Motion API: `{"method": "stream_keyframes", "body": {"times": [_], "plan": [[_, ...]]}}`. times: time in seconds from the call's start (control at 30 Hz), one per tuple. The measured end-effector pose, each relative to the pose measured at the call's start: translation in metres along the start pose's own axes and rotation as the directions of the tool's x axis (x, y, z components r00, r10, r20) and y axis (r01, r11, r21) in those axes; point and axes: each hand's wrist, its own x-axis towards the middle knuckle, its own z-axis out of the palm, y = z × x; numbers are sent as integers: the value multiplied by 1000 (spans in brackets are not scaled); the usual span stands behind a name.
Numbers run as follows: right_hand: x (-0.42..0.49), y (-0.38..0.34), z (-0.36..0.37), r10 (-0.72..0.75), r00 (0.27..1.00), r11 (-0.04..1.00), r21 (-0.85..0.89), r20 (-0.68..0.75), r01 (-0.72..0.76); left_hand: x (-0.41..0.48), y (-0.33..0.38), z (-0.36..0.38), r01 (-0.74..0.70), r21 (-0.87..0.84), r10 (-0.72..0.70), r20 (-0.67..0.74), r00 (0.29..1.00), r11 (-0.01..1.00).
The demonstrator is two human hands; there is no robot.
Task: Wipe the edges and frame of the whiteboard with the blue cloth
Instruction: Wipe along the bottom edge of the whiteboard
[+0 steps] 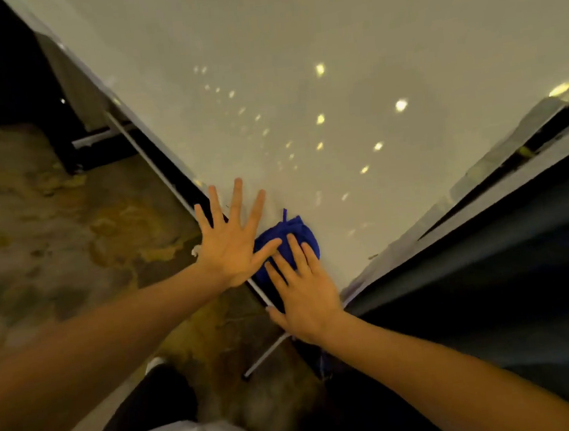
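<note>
The whiteboard [300, 93] fills the upper middle of the head view, its near corner pointing toward me. A bunched blue cloth [298, 234] lies on that corner, against the left frame edge [169, 177]. My right hand [305, 294] presses flat on the cloth with its fingers spread over it, the thumb at the frame edge. My left hand [233, 240] is spread wide over the left frame edge just beside the cloth, its thumb reaching onto the cloth. The cloth's lower part is hidden under my hands.
A thin white stand leg [267, 354] runs down from the corner to the patterned carpet [53, 218]. A dark panel [504, 265] borders the board's right edge. My dark trouser leg [148, 409] is below.
</note>
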Motion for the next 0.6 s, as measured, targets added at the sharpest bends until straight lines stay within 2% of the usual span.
{"method": "stream_keyframes", "body": {"times": [0.1,0.23,0.33,0.43,0.6], "plan": [[21,11,-8,-102,995,991,-87,-24,99,-15,-9,6,175,-74,-175,6,985,982],[64,24,-33,-262,965,946,-198,-8,255,-28,-20,14,395,-242,-381,105,919,886],[101,33,-49,-362,931,890,-278,48,360,-32,-16,25,541,-382,-513,181,839,749],[144,41,-68,-446,891,809,-387,88,443,-33,-6,31,634,-446,-600,237,764,631],[220,39,-106,-483,865,725,-490,138,483,-35,37,41,741,-551,-686,368,628,383]]}}
